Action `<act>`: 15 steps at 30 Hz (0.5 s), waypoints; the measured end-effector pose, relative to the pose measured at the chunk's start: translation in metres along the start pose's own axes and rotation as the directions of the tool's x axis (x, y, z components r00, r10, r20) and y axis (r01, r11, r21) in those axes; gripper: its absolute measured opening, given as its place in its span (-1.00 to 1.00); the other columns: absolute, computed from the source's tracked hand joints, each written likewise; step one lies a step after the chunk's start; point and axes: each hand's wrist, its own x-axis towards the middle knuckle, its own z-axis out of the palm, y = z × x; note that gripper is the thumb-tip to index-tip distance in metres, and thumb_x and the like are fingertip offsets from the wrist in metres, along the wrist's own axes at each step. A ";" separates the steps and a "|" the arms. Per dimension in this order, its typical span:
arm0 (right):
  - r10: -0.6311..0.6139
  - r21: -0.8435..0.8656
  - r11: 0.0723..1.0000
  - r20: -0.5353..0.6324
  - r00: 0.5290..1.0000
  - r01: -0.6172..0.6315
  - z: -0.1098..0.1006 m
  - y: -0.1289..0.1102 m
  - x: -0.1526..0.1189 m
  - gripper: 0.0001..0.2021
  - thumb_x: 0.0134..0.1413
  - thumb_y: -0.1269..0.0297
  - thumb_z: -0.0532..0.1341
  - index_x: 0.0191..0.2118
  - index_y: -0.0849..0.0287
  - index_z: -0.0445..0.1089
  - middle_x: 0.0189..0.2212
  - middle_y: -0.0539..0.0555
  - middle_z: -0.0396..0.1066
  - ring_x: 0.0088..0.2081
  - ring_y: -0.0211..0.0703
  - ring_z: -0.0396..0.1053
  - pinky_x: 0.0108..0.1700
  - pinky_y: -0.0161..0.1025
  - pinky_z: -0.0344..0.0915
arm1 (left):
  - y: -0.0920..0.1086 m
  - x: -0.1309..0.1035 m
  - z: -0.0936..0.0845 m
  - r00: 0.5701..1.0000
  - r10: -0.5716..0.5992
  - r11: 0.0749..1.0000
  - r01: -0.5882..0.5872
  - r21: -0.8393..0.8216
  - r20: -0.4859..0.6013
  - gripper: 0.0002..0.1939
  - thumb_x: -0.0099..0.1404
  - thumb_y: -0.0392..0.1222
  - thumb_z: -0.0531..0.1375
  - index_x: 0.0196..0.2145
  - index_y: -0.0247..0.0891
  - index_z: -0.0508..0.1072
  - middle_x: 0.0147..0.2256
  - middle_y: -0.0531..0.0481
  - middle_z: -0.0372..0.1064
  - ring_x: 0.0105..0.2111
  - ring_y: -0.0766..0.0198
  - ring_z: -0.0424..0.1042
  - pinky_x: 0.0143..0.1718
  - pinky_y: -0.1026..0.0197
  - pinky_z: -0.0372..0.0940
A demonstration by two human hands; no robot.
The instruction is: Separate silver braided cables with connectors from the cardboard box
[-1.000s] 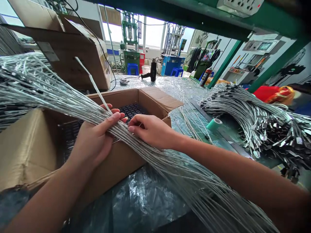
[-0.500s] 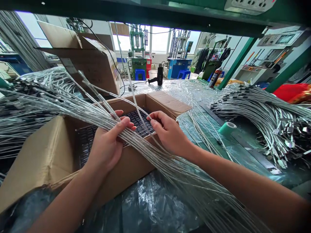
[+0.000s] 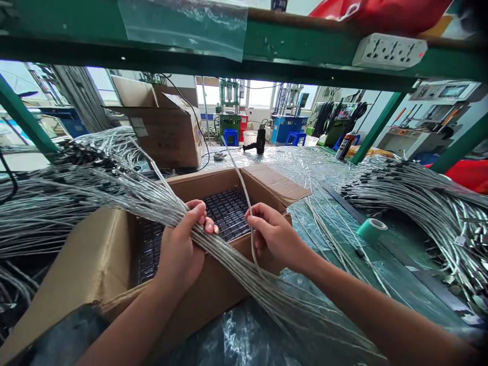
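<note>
In the head view, the left hand [image 3: 185, 241] grasps a bundle of silver wire cables [image 3: 231, 259] lying diagonally across the open cardboard box [image 3: 213, 295], while the right hand [image 3: 272, 234] pinches a single separated cable [image 3: 244, 187] between thumb and fingertips, to the right of the left hand.

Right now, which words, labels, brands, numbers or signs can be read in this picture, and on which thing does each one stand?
No text can be read clearly.
Printed container: label too small and blurred.
Rear cardboard box: the pale label and faint marks are unreadable.
Machine screen: too small to read.
Cable bundle in the left hand, single cable in the right hand: no lettering visible.
</note>
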 end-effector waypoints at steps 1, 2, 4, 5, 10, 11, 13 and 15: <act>0.003 0.010 1.000 0.030 1.000 -0.004 -0.003 -0.001 -0.002 -0.87 0.21 0.19 0.08 -0.32 0.11 0.21 -0.71 -0.17 0.16 -0.67 -0.33 0.12 -0.63 -0.41 0.11 | 0.001 0.001 0.000 1.000 -0.001 1.000 0.001 -0.009 -0.002 -0.86 0.07 -0.29 0.36 -0.41 -0.28 0.46 -0.60 0.18 0.20 -0.61 0.43 0.23 -0.53 0.33 0.28; 0.004 0.010 1.000 0.065 0.998 -0.004 -0.005 -0.001 -0.004 -0.85 0.21 0.16 0.10 -0.32 0.11 0.22 -0.69 -0.17 0.16 -0.66 -0.33 0.11 -0.62 -0.41 0.11 | 0.001 0.002 -0.001 1.000 -0.005 1.000 0.005 -0.012 -0.006 -0.84 0.07 -0.27 0.38 -0.39 -0.28 0.48 -0.59 0.18 0.21 -0.61 0.44 0.24 -0.53 0.34 0.28; 0.015 0.010 1.000 0.139 0.990 -0.016 -0.007 -0.003 -0.008 -0.81 0.21 0.11 0.12 -0.30 0.12 0.24 -0.67 -0.16 0.16 -0.64 -0.35 0.09 -0.61 -0.42 0.09 | 0.001 0.003 -0.002 0.999 -0.023 1.000 0.023 0.000 -0.026 -0.79 0.06 -0.25 0.40 -0.31 -0.29 0.53 -0.55 0.15 0.28 -0.57 0.42 0.29 -0.51 0.35 0.31; 0.023 0.015 1.000 0.173 0.985 -0.026 -0.007 -0.003 -0.010 -0.79 0.21 0.09 0.14 -0.28 0.13 0.25 -0.65 -0.16 0.15 -0.63 -0.35 0.08 -0.61 -0.42 0.07 | 0.002 0.003 -0.003 0.999 -0.029 1.000 0.029 0.010 -0.044 -0.76 0.06 -0.24 0.41 -0.28 -0.29 0.54 -0.52 0.12 0.33 -0.53 0.40 0.34 -0.49 0.35 0.33; 0.069 -0.015 0.998 0.352 0.934 -0.068 0.006 -0.009 -0.013 -0.74 0.20 0.04 0.19 -0.27 0.15 0.29 -0.55 -0.13 0.12 -0.57 -0.38 0.02 -0.56 -0.41 -0.02 | 0.002 0.002 -0.007 0.993 -0.037 0.999 0.036 -0.006 -0.108 -0.78 0.10 -0.24 0.39 -0.25 -0.27 0.58 -0.28 -0.01 0.51 -0.28 0.29 0.48 -0.28 0.27 0.42; 0.085 -0.047 0.996 0.383 0.920 -0.073 0.009 -0.010 -0.013 -0.73 0.19 0.03 0.20 -0.29 0.16 0.29 -0.53 -0.12 0.12 -0.56 -0.38 0.02 -0.55 -0.40 -0.01 | 0.002 0.002 -0.007 0.993 -0.038 0.999 0.035 -0.035 -0.110 -0.80 0.11 -0.24 0.38 -0.25 -0.26 0.58 -0.26 -0.02 0.52 -0.26 0.28 0.49 -0.25 0.26 0.42; 0.120 -0.091 0.992 0.415 0.902 -0.089 0.015 -0.009 -0.013 -0.70 0.17 0.00 0.21 -0.30 0.17 0.29 -0.50 -0.10 0.12 -0.54 -0.38 0.04 -0.52 -0.39 0.02 | 0.002 0.002 -0.009 0.993 -0.024 0.995 0.012 -0.100 -0.119 -0.83 0.12 -0.24 0.38 -0.27 -0.25 0.58 -0.30 -0.01 0.53 -0.26 0.26 0.51 -0.23 0.24 0.42; 0.144 -0.094 0.989 0.410 0.901 -0.115 0.020 -0.008 -0.013 -0.67 0.14 -0.02 0.23 -0.31 0.17 0.29 -0.49 -0.10 0.12 -0.54 -0.38 0.06 -0.51 -0.39 0.05 | 0.002 0.001 -0.010 0.993 0.003 0.989 -0.021 -0.144 -0.122 -0.83 0.11 -0.23 0.39 -0.29 -0.25 0.57 -0.35 0.01 0.53 -0.29 0.26 0.51 -0.23 0.23 0.41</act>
